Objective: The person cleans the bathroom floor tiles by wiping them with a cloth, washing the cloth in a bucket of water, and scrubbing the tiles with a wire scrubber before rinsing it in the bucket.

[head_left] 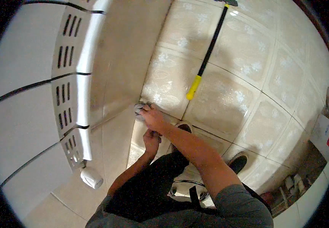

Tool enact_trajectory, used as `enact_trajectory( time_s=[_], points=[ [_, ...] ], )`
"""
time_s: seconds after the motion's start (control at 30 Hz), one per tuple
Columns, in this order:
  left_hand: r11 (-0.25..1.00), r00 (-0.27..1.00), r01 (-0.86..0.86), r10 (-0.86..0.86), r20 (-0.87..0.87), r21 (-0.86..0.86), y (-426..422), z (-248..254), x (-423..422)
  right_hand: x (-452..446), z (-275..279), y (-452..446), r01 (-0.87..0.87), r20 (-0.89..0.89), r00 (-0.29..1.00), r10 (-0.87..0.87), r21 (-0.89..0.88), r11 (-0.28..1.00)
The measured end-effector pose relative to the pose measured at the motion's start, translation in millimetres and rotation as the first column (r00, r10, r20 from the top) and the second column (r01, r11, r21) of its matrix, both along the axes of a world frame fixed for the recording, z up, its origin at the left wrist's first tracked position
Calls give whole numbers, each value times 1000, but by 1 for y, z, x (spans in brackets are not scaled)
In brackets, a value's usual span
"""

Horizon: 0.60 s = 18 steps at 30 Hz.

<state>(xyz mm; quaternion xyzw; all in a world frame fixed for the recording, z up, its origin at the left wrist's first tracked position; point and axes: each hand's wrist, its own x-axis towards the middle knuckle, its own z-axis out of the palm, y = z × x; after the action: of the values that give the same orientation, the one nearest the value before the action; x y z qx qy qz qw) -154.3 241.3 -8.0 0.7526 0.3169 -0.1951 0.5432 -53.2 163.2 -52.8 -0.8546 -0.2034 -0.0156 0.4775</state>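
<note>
My right hand (pixel 152 117) is closed around a crumpled grey cloth (pixel 139 109), pressed low where the tiled wall meets the floor. Just below it, my left hand (pixel 152 141) has its fingers curled in, close under the right wrist. Whether anything is inside those fingers is hidden from this angle. Both forearms reach forward from my body, above my dark trousers and shoes.
A black pole with a yellow grip (pixel 194 87) lies on the patterned tile floor (pixel 225 98). Along the left wall runs a white slotted radiator (pixel 83 87) with a white valve knob (pixel 91 178). A white box with a red patch (pixel 324 133) stands at the right.
</note>
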Motion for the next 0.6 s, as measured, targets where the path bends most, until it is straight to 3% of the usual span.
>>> enact_trajectory(
  time_s=[0.03,0.1,0.13,0.17,0.2,0.23,0.3,0.33,0.37,0.4,0.47,0.5,0.53,0.57,0.6],
  points=[
    [999,995,1,3,96,-42,0,-4,-3,-3,-4,-1,6,-10,1000,-6,-14,1000],
    [999,986,48,-50,161,20,-6,7,3,-4,2,-7,108,-352,935,-41,173,979],
    [990,966,96,-117,232,99,-11,15,7,4,1,-19,172,-397,915,-70,228,958],
    [994,985,62,-76,156,94,-15,18,9,32,36,-58,149,-387,922,1,358,922],
    [994,984,55,-69,166,92,-15,13,10,54,40,-79,188,-310,944,-112,228,955],
    [994,979,90,-100,177,63,-12,5,8,80,44,-105,253,-171,962,-214,255,933],
    [991,975,124,-129,181,41,-13,5,6,145,20,-152,374,-5,928,-374,7,928],
    [990,978,133,-140,156,50,-14,10,5,171,30,-177,351,-55,930,-364,-164,922],
    [987,979,146,-153,135,59,-14,13,7,190,22,-196,372,24,925,-380,-269,889],
    [987,979,149,-157,132,67,-13,12,9,198,9,-202,442,64,887,-457,-404,801],
    [989,980,123,-135,145,83,-6,10,7,183,-38,-186,605,399,796,-456,-519,603],
    [989,980,121,-132,148,87,-5,8,10,164,-45,-163,531,-23,802,-597,-430,730],
    [988,986,114,-125,108,106,-3,9,14,129,-47,-130,497,-452,681,-576,-293,817],
    [987,990,108,-117,73,119,-3,10,17,81,-66,-97,335,-53,918,-393,-427,840],
    [987,988,114,-124,90,111,-7,11,23,54,-52,-67,177,-175,946,-274,-431,885]
  ],
)
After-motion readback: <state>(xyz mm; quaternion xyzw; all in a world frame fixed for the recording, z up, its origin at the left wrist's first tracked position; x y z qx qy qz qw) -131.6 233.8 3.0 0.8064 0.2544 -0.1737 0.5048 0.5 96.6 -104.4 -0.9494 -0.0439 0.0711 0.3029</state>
